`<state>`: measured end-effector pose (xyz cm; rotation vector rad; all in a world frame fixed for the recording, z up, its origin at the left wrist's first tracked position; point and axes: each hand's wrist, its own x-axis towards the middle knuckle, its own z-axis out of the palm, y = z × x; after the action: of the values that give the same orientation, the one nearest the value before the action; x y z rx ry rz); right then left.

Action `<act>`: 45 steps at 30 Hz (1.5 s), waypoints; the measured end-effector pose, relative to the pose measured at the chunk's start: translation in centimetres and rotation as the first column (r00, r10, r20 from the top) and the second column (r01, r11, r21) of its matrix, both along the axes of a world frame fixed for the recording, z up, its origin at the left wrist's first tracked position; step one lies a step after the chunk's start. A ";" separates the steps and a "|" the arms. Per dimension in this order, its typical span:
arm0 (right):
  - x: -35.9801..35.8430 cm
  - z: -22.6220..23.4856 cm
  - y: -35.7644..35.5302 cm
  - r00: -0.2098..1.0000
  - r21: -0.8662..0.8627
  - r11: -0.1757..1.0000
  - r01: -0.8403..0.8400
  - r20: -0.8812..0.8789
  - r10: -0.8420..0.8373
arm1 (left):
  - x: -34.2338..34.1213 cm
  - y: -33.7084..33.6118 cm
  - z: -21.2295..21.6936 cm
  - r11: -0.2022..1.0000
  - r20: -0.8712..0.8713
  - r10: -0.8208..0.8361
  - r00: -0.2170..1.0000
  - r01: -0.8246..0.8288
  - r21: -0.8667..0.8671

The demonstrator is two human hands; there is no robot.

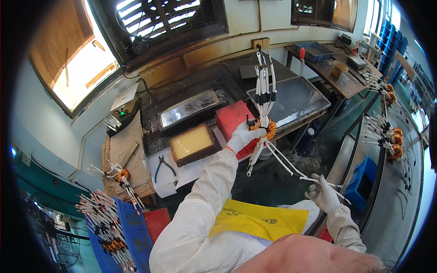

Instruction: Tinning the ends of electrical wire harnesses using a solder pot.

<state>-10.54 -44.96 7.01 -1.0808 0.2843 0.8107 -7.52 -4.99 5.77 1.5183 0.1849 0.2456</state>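
In the head view, the left hand (246, 136) gripped a copper-wound toroidal coil (270, 129) aloft beside a red box (231, 116); the right hand (324, 195) pinched its white leads (283, 164). The coil looked dense and rigid, the leads springy; the wound ring seemed the safest hold, sparing the lead joints.

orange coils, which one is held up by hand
The orange coil in the left hand; no hand touches the other coils lying at left and right.

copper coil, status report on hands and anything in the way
Left hand grips copper coil. Right hand holds white leads. Red box behind left hand, contact unclear.
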 end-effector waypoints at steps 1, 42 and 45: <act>0.0 0.0 0.0 1.000 0.005 1.000 0.001 0.001 -0.001 | 0.0 0.1 -0.1 1.000 -0.003 -0.009 1.000 0.009 0.005; 0.2 0.3 0.2 1.000 0.007 1.000 -0.010 0.027 0.009 | 0.9 0.3 -0.1 0.997 0.019 0.024 1.000 -0.022 -0.071; -0.1 0.7 0.2 0.999 -0.020 1.000 -0.012 0.045 0.013 | 0.9 0.6 -0.9 0.997 0.016 -0.011 1.000 0.012 -0.078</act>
<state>-10.66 -44.73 7.68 -1.1191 0.2487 0.7950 -6.61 -4.38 4.84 1.4389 0.1713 0.2381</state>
